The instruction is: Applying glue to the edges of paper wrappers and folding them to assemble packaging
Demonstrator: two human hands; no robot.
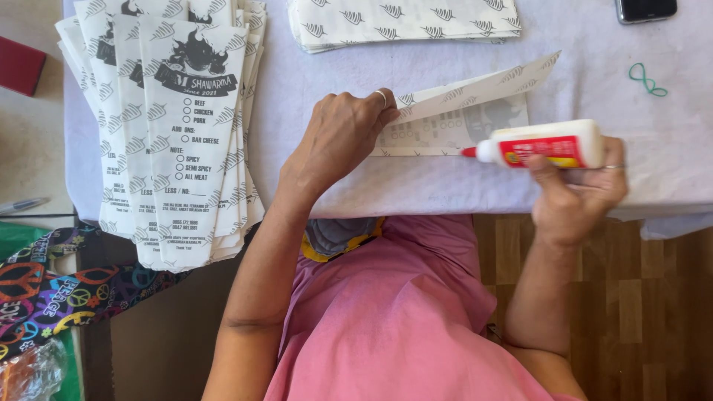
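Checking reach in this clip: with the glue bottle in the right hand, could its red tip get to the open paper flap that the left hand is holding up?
Probably yes. The right hand holds the glue bottle with its red tip pointing at the printed sheet, and nothing lies between. The left hand lifts the flap, leaving the edge exposed.

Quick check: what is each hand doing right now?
Left hand: closed on the paper flap, lifting it.
Right hand: gripping the glue bottle.
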